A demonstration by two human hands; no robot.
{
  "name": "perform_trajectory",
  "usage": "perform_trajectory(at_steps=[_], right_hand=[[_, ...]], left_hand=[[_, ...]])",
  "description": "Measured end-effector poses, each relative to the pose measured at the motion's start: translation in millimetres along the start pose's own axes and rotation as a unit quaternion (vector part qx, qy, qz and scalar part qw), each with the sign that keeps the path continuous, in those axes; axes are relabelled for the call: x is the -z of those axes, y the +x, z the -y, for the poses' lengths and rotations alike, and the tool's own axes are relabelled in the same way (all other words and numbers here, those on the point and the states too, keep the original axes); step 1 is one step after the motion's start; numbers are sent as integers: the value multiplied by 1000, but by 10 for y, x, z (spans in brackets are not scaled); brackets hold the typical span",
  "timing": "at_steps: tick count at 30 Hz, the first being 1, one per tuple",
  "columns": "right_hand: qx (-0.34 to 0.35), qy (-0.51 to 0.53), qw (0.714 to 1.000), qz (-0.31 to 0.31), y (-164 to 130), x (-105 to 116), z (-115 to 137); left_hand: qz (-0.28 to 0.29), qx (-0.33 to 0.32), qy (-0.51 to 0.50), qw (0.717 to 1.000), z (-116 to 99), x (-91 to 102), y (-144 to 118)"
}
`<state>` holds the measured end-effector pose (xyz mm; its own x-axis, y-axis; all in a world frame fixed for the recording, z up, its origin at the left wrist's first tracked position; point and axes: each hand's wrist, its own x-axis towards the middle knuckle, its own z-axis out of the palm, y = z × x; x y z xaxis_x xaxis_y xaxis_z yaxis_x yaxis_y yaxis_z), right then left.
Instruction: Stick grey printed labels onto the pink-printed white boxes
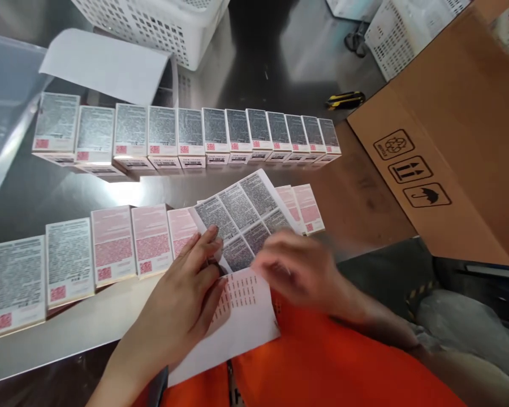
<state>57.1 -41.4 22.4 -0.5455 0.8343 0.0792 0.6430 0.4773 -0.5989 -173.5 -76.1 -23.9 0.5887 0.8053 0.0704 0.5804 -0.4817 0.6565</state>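
A sheet of printed labels [238,206], dark text blocks in a grid, is tilted up over the front row of small boxes. My left hand [186,288] grips its left edge, fingers over the front. Below the labels hangs a white paper [241,328] with rows of small orange print, also under my left hand. My right hand [299,268] is curled at the sheet's lower right corner, blurred by motion; whatever its fingers pinch is hidden. In the front row, pink-printed boxes [112,246] stand beside boxes with dark-text labels [70,260].
Behind, a row of boxes with dark labels [190,133] crosses the metal table [275,73]. A white basket [152,28] and loose white paper [106,65] lie beyond it. At the right are a yellow-black cutter [345,100], scissors [356,40] and a large cardboard carton [453,130].
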Motion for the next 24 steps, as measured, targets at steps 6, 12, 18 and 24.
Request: perform_trajectory(at_steps=[6,12,18,24], right_hand=[[-307,236,921,-43,243,169,-526],[-294,149,944,-6,308,132,-606],[-275,86,957,-24,316,120,-577],[-263,37,963,-52,315,69,-554]], left_hand=[[5,-1,0,1000,-14,21,17],[9,3,-1,1000,-16,24,-3],[13,-5,-2,1000,1,25,-12],[11,-8,-2,1000,4,18,10]])
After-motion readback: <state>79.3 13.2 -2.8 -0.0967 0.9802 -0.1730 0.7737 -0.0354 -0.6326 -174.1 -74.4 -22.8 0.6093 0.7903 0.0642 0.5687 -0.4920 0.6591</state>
